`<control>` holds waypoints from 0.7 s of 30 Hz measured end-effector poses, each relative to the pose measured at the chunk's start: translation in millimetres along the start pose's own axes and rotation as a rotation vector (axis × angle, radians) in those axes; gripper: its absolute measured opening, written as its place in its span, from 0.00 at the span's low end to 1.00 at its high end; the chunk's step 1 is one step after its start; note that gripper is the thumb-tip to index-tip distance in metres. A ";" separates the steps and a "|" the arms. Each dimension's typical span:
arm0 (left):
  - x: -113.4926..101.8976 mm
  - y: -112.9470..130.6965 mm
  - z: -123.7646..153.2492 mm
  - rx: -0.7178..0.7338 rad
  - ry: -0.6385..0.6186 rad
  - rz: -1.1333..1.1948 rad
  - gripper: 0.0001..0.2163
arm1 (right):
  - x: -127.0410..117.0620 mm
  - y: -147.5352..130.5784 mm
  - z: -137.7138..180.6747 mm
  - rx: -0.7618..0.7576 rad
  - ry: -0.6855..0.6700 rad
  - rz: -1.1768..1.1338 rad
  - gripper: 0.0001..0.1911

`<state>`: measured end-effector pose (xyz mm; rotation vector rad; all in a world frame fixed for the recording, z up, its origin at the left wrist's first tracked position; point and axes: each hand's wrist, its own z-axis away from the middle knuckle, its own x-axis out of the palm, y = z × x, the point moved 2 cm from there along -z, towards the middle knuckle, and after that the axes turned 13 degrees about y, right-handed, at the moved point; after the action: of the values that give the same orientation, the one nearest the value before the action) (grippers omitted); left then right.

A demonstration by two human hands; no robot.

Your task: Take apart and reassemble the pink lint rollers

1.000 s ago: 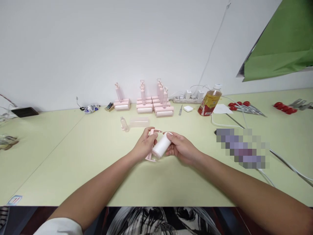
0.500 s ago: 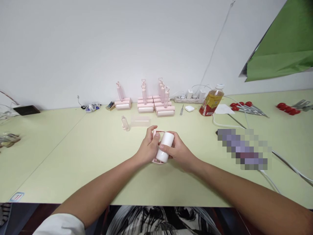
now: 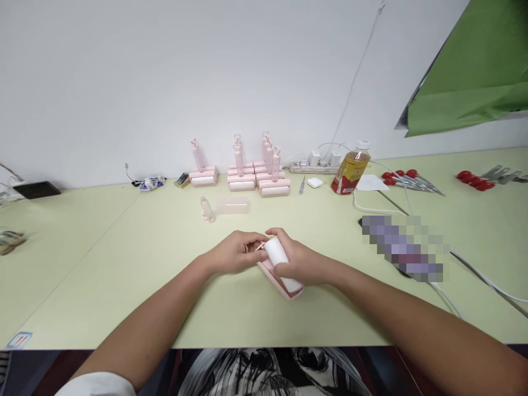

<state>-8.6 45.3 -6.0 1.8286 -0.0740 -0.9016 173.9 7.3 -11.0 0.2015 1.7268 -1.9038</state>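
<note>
Roller first: you've got the white roll [image 3: 281, 264] sitting in its pink frame [image 3: 275, 279], low over the tabletop [image 3: 124, 258] right in front of you. Your right hand [image 3: 301, 264] is wrapped around the roll, thumb and fingers closed on it, and your left hand [image 3: 233, 256] is pinching the near-left end of the frame, fingertips tight together there.

By my read the roll looks mostly seated in the frame, but that end you're pinching doesn't look clipped shut yet, so I'd say you're close, not done. Can't see the handle from here.

Farther back, a clear cover [image 3: 233, 205] and a small clear tube [image 3: 207, 209] lie loose, and behind them stands a bunch of finished pink rollers [image 3: 256, 179] by the wall.
</note>
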 end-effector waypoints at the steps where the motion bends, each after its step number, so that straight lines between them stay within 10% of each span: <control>1: -1.1 0.3 1.3 0.004 -0.043 -0.020 0.14 | -1.0 -0.8 0.7 -0.021 -0.054 0.041 0.38; 21: 5.4 7.4 4.6 0.057 -0.136 -0.072 0.03 | -10.4 -6.8 3.7 -0.302 -0.297 0.384 0.34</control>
<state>-5.0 35.9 -3.6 1.8298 -0.1208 -1.0841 180.1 7.0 0.3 0.1172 1.6111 -1.3102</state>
